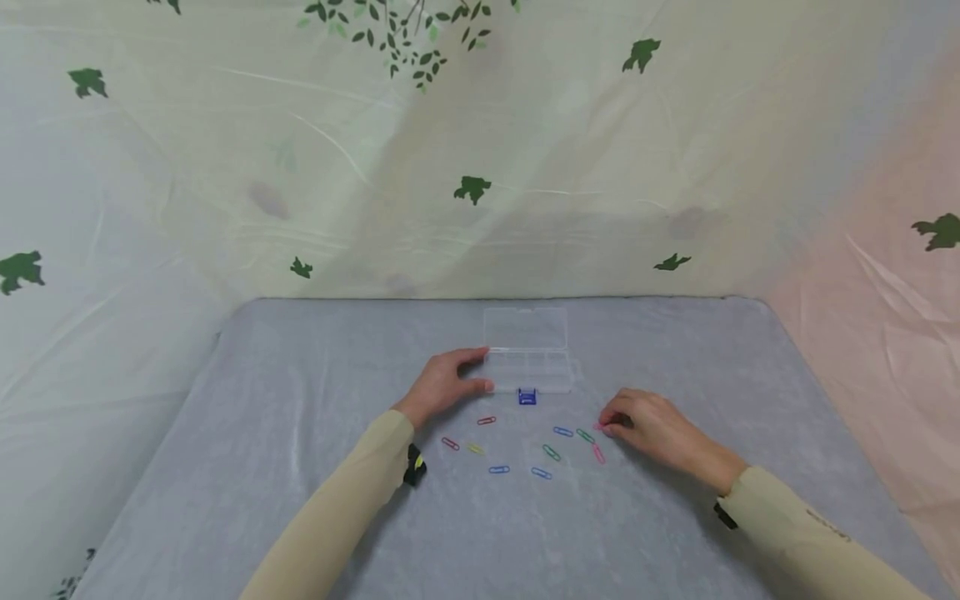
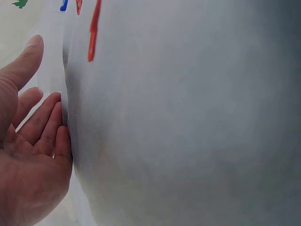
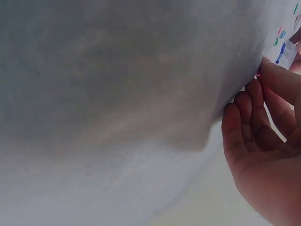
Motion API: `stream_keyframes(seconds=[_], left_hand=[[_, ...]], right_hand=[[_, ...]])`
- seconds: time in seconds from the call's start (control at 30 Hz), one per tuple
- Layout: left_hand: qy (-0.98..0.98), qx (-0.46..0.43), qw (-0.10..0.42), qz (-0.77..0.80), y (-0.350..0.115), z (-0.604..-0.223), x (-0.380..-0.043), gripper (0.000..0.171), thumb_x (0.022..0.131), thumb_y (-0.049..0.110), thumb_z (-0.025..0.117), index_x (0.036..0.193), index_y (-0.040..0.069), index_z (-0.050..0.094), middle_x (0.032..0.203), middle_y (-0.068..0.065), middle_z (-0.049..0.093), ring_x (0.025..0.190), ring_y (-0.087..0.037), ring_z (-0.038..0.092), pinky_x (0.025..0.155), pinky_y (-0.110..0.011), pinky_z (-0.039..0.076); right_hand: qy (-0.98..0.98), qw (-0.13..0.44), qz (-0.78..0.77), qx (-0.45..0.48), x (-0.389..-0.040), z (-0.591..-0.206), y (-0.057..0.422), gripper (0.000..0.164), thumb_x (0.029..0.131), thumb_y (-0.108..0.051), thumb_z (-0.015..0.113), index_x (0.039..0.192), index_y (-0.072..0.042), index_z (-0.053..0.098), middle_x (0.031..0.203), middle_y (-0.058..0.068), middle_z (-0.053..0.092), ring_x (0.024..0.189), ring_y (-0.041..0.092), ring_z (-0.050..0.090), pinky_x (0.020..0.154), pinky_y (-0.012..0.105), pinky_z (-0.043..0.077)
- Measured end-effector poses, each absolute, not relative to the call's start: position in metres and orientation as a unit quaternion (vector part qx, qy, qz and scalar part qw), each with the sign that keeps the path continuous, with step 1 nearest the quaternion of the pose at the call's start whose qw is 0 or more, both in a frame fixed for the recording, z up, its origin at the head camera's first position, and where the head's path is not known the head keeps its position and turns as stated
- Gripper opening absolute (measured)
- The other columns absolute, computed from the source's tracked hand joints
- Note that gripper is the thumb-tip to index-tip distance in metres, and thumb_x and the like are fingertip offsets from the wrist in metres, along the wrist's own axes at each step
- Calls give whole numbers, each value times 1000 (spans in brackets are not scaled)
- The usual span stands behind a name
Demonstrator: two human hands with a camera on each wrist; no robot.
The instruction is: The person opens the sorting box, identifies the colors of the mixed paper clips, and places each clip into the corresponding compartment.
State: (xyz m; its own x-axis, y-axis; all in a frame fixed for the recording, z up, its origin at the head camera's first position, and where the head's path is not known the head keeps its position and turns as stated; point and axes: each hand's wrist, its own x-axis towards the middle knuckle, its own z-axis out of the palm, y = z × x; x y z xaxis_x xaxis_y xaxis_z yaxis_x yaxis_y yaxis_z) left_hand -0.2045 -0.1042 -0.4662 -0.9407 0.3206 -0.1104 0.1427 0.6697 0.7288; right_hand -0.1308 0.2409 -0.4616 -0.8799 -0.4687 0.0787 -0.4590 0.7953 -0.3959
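- Nearest, seen from where I stand: two beige sleeves (image 1: 337,508), a dark wrist device (image 1: 415,467) at the left cuff and another at the right.
- Foreground, on the grey cloth (image 1: 225,458): two blue clips (image 1: 498,470), well apart, with a yellow clip (image 1: 476,448) and a dark red clip (image 1: 450,444) to their left and a green clip (image 1: 551,452) just beyond.
- Just beside the right fingertips: a loose pink clip (image 1: 598,453), then a second green clip (image 1: 585,436) and a third blue clip (image 1: 563,432), in touch with none of the fingers.
- Right hand (image 1: 652,425): fingers bent, thumb and forefinger closed together on a pinched pink clip (image 1: 600,427), which pokes out at the tips, on the side facing the other clips.
- Farther left: a red clip (image 1: 486,421), between the left hand and the scattered clips.
- Left hand (image 1: 446,383): thumb and fingers spread wide, reaching to the near and far corners of the box's left end; how firmly they press, I cannot tell.
- Clear box (image 1: 551,372): beyond the clips, faint dividers inside, blue latch (image 1: 527,397) on the near edge, lid (image 1: 525,327) folded back on the far side.
- Background: a pale curtain (image 1: 525,250) with green bird shapes.
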Motion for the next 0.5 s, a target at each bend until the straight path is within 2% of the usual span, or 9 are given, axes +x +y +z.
stream_keyframes(seconds=[0.5], left_hand=[[907,131,117,384,-104,-464,-202,67,91,32,81,150,16,56,153,-8,55,145,-29,45,122,-46,33]], right_hand=[[936,-4,-258,-239,-128,-464,244,17,87,-7,84,89,-21,74,87,-15,66,81,3,61,73,30,57]])
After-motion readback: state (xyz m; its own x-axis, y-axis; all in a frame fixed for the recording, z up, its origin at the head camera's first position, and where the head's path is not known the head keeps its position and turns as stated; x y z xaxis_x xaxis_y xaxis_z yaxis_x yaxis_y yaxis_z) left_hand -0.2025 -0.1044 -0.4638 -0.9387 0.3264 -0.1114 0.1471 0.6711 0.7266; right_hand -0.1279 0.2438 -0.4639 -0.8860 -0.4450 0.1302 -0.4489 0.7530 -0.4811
